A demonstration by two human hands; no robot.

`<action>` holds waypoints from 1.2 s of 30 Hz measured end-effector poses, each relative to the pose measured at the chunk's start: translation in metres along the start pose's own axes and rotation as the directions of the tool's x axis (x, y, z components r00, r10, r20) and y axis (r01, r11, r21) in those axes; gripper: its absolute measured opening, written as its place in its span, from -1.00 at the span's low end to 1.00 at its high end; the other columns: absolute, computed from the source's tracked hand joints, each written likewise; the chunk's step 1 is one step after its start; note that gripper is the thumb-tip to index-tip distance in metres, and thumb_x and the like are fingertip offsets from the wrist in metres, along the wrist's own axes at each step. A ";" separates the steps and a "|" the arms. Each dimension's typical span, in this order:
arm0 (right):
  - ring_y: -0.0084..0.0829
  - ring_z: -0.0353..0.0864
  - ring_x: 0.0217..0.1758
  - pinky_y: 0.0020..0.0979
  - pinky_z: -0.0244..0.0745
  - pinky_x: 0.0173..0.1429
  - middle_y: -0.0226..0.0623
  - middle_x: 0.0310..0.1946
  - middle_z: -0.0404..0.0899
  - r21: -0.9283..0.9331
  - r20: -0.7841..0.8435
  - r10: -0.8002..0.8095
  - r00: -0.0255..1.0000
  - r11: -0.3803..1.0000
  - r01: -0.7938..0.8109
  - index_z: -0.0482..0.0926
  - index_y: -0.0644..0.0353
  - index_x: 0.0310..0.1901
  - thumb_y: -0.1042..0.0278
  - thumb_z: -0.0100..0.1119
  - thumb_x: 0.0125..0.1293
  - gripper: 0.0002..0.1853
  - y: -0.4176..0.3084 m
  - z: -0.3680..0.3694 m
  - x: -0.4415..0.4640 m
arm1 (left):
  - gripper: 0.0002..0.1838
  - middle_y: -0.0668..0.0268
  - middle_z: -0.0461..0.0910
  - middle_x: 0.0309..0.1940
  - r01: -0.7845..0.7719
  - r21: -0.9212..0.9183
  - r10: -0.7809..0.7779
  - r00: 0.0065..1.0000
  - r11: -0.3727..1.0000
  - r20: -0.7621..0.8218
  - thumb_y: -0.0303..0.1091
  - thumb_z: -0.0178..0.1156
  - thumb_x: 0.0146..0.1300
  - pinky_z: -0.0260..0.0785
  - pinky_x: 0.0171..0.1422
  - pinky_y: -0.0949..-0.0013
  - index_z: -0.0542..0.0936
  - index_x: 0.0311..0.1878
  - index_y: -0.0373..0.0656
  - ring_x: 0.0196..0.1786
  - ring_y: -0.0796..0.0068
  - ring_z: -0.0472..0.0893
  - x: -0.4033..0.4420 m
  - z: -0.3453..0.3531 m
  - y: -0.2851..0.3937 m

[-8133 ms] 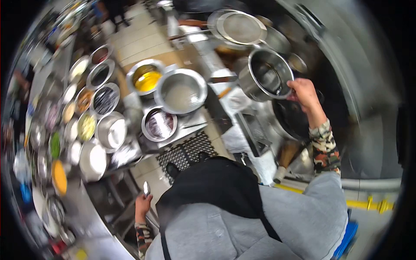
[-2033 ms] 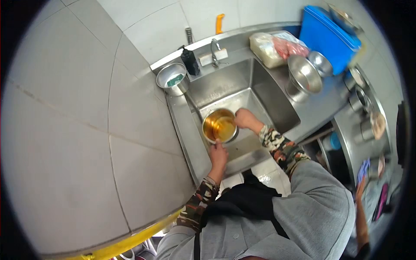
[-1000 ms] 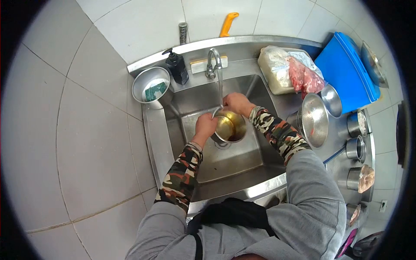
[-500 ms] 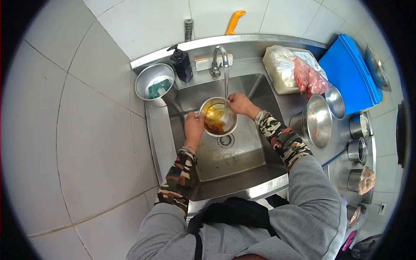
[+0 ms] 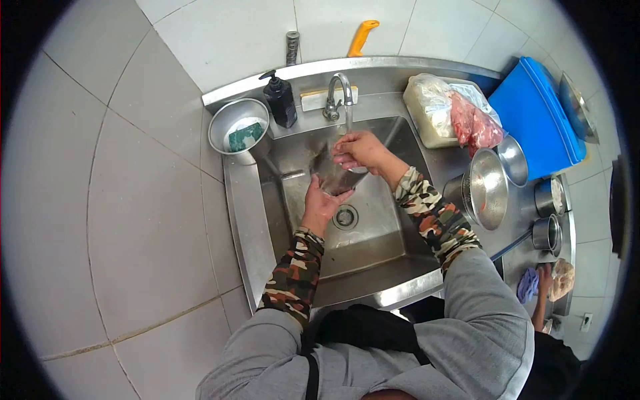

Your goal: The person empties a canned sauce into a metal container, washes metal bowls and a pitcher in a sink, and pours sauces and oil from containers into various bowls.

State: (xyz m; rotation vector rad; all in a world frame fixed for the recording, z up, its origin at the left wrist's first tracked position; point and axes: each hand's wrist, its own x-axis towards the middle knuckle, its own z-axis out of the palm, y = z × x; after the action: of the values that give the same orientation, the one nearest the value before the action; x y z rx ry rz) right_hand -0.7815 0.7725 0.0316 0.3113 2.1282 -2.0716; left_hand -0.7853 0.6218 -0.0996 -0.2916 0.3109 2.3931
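A metal bowl (image 5: 331,175) is tilted on its side over the sink (image 5: 373,247), smeared by motion. My left hand (image 5: 323,203) cups it from below, with the thumb on one side and fingers on the other. My right hand (image 5: 363,152) is at the bowl's upper part, in the water falling from the faucet (image 5: 340,83). Its fingers are curled, and whether they pinch anything is hidden. The drain (image 5: 345,217) lies just below the bowl.
Left of the faucet stand a black pump bottle (image 5: 281,103) and a steel pot (image 5: 220,133) with a green scouring pad (image 5: 245,137). On the right are a tub with bagged meat (image 5: 470,120), a colander (image 5: 490,190) and a blue bin (image 5: 533,120). Another person's hand (image 5: 545,277) shows farther right.
The bowl has gone from level, with yellowish liquid inside, to tilted with no yellow visible. My left hand moved beneath it; my right curled inward. Another person's arm and a purple cloth appeared at right.
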 end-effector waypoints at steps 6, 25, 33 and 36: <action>-0.47 0.68 -0.30 -0.49 0.60 -0.35 -0.31 -0.33 0.64 -0.046 -0.088 -0.034 0.996 0.999 0.030 0.55 0.26 -0.24 0.43 0.12 0.29 -0.90 -0.005 -0.013 0.009 | -0.23 0.05 0.01 0.45 0.073 -0.165 -0.042 0.982 0.984 0.184 0.21 -0.03 0.31 -0.01 0.41 -0.36 0.06 0.42 -0.03 0.46 -0.13 0.04 -0.016 -0.032 0.000; -0.16 0.50 -0.02 -0.14 0.26 0.28 -0.20 -0.29 0.56 -0.893 0.430 -0.333 0.839 -0.018 0.451 0.63 0.13 -0.31 0.31 0.27 -0.03 -0.79 0.126 -0.029 -0.030 | -0.29 -0.13 0.18 0.35 -0.116 0.894 0.562 0.741 -0.433 0.368 -0.16 0.31 0.10 0.05 0.46 0.13 0.35 0.30 -0.25 0.41 -0.07 0.16 -0.019 -0.052 0.022; -0.16 0.51 -0.21 -0.18 0.46 -0.04 -0.24 -0.42 0.52 -0.915 0.385 -0.604 0.697 -0.152 0.374 0.60 0.16 -0.34 0.26 0.22 0.09 -0.83 0.109 -0.004 0.020 | -0.33 -0.13 0.36 0.23 -0.008 0.974 0.662 0.732 -0.228 0.161 -0.11 0.23 0.21 0.17 0.38 0.22 0.34 0.26 -0.40 0.32 -0.01 0.33 -0.019 -0.071 0.022; -0.20 0.55 -0.38 -0.23 0.51 -0.19 -0.23 -0.41 0.57 -0.762 0.205 -0.468 0.859 0.475 0.440 0.58 0.24 -0.27 0.19 0.18 0.23 -0.74 0.105 -0.003 0.032 | -0.30 -0.10 0.33 0.27 0.020 0.993 0.658 0.751 -0.120 0.065 -0.02 0.16 0.26 0.18 0.37 0.25 0.30 0.31 -0.36 0.35 0.03 0.32 -0.029 -0.065 0.024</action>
State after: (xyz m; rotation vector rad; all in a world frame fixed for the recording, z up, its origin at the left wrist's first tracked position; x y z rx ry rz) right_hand -0.7855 0.7792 -0.0783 -0.4038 3.1260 -0.9978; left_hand -0.7719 0.5665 -0.1489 -0.0513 2.5800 1.6955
